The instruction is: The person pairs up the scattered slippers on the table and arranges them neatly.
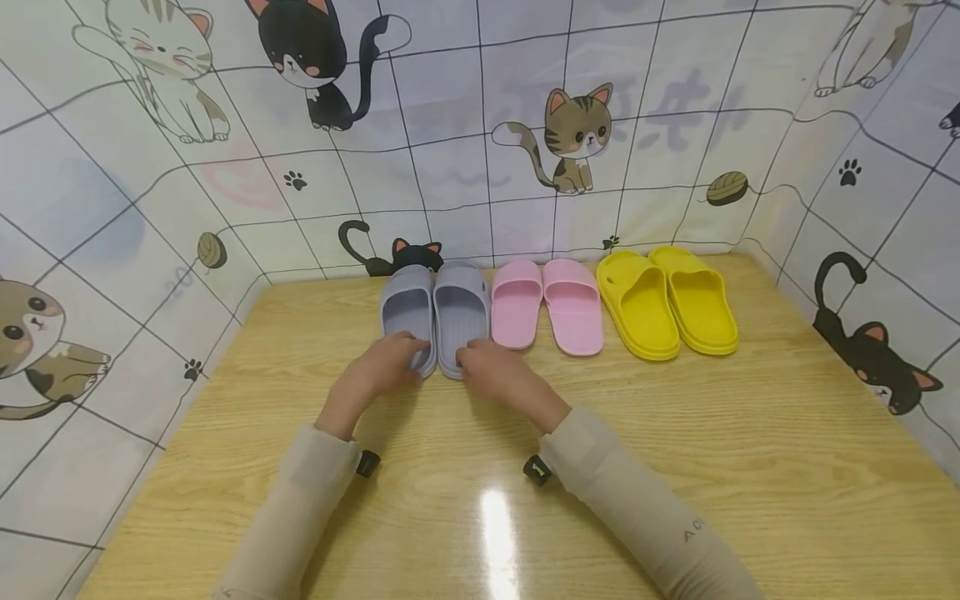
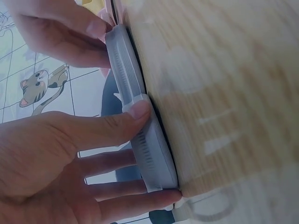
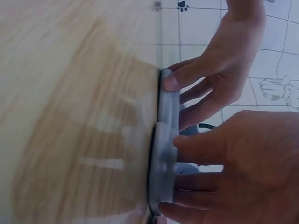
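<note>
A pair of grey slippers stands side by side against the wall, toes to the back. The left hand (image 1: 381,365) grips the heel end of the left grey slipper (image 1: 408,306); in the left wrist view its thumb (image 2: 139,110) lies on the heel edge and its fingers reach along the outer side. At the right grey slipper (image 1: 461,307), the right hand (image 1: 497,372) holds the heel end, thumb on the edge and fingers at the outer side. Both soles rest on the wood tabletop, and the heels are partly hidden by the hands.
Right of the grey pair stand pink slippers (image 1: 517,310), then yellow slippers (image 1: 647,321) turned slightly. A cat-patterned wall covering (image 1: 450,167) encloses the back and both sides of the wooden tabletop (image 1: 750,450). Small black devices (image 1: 537,471) sit at the wrists.
</note>
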`<state>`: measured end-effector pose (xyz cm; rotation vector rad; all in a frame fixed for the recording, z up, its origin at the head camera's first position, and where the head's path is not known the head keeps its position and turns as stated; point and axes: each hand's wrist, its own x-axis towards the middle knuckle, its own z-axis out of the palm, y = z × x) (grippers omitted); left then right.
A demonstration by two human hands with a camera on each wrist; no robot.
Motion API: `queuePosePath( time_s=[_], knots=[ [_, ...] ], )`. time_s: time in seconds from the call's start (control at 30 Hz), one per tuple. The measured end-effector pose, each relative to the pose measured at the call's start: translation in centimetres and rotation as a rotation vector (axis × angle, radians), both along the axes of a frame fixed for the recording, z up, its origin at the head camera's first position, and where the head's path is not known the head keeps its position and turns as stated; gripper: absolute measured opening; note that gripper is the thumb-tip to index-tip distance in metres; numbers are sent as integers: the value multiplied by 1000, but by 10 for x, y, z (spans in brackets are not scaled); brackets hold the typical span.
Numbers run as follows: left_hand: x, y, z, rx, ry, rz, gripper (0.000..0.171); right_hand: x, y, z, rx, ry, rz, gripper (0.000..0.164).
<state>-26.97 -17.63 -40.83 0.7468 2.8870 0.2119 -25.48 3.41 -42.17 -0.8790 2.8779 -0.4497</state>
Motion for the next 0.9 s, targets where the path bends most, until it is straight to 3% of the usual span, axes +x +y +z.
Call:
queuePosePath(
  time_s=[0.27, 0.57, 0.9],
  knots=[
    [-1, 0, -1, 2, 5, -5, 56, 5, -1, 2, 110, -61, 46, 36],
    [1, -1, -1, 9, -11, 15, 52, 4, 1, 2, 99, -118, 51, 47],
    [2, -2, -1, -6, -11, 13, 54, 2, 8, 2, 64, -139, 79, 48]
  ],
)
